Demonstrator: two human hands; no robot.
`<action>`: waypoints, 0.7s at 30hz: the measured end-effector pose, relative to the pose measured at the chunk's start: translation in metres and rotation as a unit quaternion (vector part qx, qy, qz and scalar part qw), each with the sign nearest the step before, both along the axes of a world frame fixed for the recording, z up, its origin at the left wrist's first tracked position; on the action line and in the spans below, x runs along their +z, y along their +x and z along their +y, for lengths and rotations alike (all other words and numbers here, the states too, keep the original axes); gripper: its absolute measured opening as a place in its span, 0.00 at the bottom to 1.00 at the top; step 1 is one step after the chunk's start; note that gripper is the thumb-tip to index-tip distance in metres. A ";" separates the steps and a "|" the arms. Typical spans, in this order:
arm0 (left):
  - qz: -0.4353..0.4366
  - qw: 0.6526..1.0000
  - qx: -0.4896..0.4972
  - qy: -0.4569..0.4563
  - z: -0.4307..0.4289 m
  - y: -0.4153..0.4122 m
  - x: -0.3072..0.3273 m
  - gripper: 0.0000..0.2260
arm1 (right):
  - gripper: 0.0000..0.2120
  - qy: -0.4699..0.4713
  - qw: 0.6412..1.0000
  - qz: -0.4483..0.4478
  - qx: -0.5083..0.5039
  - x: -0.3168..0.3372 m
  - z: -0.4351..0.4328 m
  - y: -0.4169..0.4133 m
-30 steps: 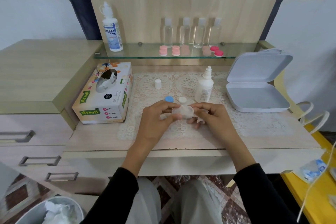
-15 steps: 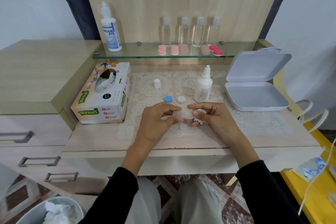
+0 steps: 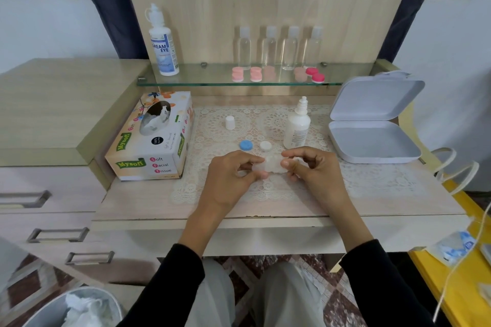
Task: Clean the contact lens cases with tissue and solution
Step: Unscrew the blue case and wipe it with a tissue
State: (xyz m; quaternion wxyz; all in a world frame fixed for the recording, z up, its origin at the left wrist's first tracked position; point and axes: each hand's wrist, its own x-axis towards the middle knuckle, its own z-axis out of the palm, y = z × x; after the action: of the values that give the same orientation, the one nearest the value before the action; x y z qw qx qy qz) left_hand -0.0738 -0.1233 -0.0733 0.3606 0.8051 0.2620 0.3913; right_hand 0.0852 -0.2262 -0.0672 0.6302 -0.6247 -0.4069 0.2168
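Left grip (image 3: 228, 180), right grip (image 3: 316, 172) — lens case (image 3: 271, 164) pinched between.

Domestic vanity corner. A light-wood surface (image 3: 148, 204) with a lace mat (image 3: 220, 125), a drawer unit (image 3: 53, 194) to the left and a glass shelf (image 3: 207, 79) carrying a lens-solution bottle (image 3: 162, 42) and small clear bottles (image 3: 279, 48); a facial-tissue box (image 3: 148, 151), dark curtains (image 3: 111, 2), patterned floor tiles (image 3: 342, 297) and a waste bin (image 3: 47, 310) indicate a home.
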 end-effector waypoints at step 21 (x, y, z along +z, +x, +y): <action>0.094 0.994 0.049 0.006 0.006 0.000 0.001 0.18 | 0.03 -0.089 0.907 -0.410 -0.017 -0.003 0.006 -0.018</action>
State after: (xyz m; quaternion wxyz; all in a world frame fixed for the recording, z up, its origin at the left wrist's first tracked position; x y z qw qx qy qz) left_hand -0.0739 -0.1168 -0.0721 0.3096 0.8265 0.3316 0.3333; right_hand 0.0669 -0.2205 -0.0703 0.3527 -0.7190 -0.5978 -0.0341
